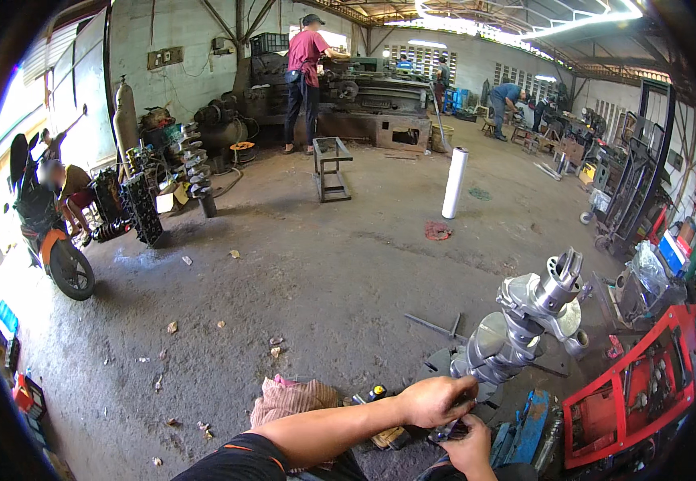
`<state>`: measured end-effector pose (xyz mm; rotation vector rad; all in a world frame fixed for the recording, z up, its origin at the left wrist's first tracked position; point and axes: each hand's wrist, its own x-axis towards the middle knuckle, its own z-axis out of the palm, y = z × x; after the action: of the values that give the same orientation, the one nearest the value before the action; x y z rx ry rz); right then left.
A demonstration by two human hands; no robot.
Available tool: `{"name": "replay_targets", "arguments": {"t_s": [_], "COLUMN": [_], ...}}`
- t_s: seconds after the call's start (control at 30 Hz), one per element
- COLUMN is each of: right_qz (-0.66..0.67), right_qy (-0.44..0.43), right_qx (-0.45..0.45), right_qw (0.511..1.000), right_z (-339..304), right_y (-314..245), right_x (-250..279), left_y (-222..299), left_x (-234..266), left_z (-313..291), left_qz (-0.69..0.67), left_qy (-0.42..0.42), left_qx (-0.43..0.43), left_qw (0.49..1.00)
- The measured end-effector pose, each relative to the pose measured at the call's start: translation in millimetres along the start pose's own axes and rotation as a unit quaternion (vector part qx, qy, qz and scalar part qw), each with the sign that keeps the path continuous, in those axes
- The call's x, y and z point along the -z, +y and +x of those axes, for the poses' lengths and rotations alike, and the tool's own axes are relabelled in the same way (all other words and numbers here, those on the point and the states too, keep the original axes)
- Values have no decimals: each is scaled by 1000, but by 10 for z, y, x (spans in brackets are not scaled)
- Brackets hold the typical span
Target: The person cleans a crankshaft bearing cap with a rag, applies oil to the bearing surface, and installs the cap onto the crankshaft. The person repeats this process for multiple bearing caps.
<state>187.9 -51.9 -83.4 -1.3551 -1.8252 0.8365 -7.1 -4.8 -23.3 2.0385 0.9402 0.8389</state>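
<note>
A large bare-metal crankshaft (504,335) stands tilted on the floor just beyond my hands. My left hand (438,401), its arm crossing from the lower left, is closed with the fingers curled down close to the crankshaft's lower end. Below it my right hand (470,450) is closed too, around a small dark object (447,433) between the two hands. What the object is, and whether the left fingers grip it, cannot be made out. A yellow and black tool (393,438) lies partly hidden behind my left forearm. Beside it is a bunched striped cloth (293,398).
At right are a red metal frame (629,393) and blue metal bars (531,426). A dark metal bar piece (438,326) lies beyond. Farther off stand a white roll (455,183), a metal stand (332,170) and a motorcycle (50,232). Several people work around the shop.
</note>
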Motion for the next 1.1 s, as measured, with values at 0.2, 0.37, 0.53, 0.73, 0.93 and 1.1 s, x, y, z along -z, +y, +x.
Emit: {"name": "replay_targets", "arguments": {"t_s": [0.2, 0.37, 0.53, 0.73, 0.93, 1.1], "right_qz": [-4, 4, -6, -19, 40, 67], "right_qy": [-5, 8, 6, -8, -11, 4], "right_qx": [-25, -22, 5, 15, 20, -8], "right_qw": [1000, 1000, 1000, 1000, 999, 998], "right_z": [-11, -2, -5, -12, -47, -26], "right_y": [-55, -64, -1, 80, 199, 206], "right_x": [39, 54, 15, -1, 14, -20], "left_y": [-85, -98, -21, 32, -156, -211], "left_x": [22, 33, 62, 87, 249, 264], "left_z": [26, 38, 21, 30, 154, 216], "left_qz": [-29, -32, 16, -37, -27, 19], "left_qy": [-82, -51, 16, 93, 203, 219], "left_qx": [-61, -80, -42, -19, 106, 139], "left_qw": [994, 995, 999, 995, 973, 966]}}
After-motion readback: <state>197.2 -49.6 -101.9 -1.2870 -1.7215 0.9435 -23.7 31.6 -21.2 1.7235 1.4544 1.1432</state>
